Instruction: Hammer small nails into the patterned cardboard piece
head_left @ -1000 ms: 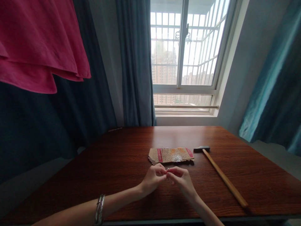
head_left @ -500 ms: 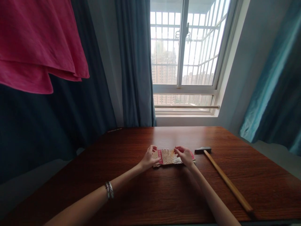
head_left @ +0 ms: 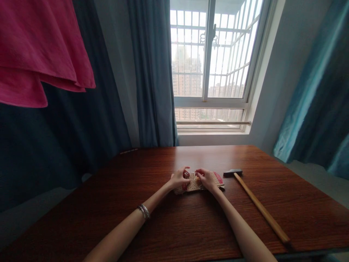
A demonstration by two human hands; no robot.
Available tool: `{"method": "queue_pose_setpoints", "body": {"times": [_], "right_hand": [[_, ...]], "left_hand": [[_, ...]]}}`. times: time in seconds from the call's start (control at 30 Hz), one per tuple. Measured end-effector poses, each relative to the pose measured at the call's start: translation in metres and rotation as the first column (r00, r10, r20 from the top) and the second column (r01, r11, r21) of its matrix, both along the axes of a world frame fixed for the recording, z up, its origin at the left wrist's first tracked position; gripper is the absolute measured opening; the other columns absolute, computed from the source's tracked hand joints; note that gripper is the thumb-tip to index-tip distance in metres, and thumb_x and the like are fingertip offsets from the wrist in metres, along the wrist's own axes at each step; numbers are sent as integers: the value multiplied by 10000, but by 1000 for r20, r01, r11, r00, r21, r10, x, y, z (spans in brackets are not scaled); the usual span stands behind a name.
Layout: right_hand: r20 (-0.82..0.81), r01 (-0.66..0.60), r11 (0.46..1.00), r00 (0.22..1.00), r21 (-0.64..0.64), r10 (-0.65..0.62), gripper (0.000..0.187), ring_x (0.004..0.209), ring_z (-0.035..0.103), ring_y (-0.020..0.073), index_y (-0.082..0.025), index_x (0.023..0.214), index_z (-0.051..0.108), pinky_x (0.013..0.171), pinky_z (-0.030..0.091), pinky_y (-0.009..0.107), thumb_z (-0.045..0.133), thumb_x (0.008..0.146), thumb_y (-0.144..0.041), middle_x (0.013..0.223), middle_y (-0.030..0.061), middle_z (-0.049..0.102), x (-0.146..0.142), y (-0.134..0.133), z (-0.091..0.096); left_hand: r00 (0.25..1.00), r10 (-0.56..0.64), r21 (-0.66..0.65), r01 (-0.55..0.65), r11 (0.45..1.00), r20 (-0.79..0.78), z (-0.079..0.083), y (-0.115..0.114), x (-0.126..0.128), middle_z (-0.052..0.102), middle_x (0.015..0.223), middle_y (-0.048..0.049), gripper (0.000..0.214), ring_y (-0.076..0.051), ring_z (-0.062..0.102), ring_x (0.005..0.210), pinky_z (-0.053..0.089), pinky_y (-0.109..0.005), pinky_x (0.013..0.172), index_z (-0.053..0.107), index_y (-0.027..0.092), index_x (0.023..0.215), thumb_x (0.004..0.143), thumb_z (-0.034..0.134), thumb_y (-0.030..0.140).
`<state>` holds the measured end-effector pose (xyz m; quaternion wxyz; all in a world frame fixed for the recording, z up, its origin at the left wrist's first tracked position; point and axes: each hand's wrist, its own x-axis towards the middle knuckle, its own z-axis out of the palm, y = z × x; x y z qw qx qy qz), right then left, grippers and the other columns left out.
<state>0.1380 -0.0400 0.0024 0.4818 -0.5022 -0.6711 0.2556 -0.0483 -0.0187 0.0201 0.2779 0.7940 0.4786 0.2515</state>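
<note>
A flat piece of patterned cardboard [head_left: 218, 179] with red bands and dots lies on the brown wooden table [head_left: 163, 225], with several thin nails standing up in it. My left hand [head_left: 178, 178] rests on its left part, fingers curled toward the nails. My right hand [head_left: 207, 179] covers its middle, fingertips pinched together at the nails. What either hand pinches is too small to make out. A bracelet sits on my left wrist.
A hammer [head_left: 256, 203] with a dark head and long wooden handle lies to the right of the cardboard, handle pointing to the near right edge. Blue curtains [head_left: 152, 72] flank the window [head_left: 209, 62] beyond the table. Pink cloth [head_left: 35, 47] hangs at the upper left.
Both hands moved from near the table's front up onto the cardboard, then drew together over the nails at its middle. The hammer has not moved.
</note>
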Motion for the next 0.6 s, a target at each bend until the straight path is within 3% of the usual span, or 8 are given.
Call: {"method": "queue_pose_setpoints", "body": {"times": [0.2, 0.6], "right_hand": [[30, 4, 1000, 1000, -5, -4, 224, 716, 596, 155, -206, 823, 661, 677, 448, 254, 474, 755, -307, 804, 28, 681, -2, 1, -1], [33, -56, 997, 998, 46, 55, 238, 705, 599, 158, -190, 843, 655, 663, 452, 254, 455, 768, -296, 803, 43, 672, -1, -1, -5]], "left_hand": [[1000, -13, 55, 13, 998, -15, -1, 6, 3, 622, 903, -13, 409, -185, 569, 835, 428, -257, 718, 605, 213, 972, 587, 636, 349], [999, -24, 25, 25, 999, -38, 4, 4, 7, 628, 749, 1, 285, -187, 558, 799, 415, -234, 680, 671, 175, 799, 608, 596, 373]]}}
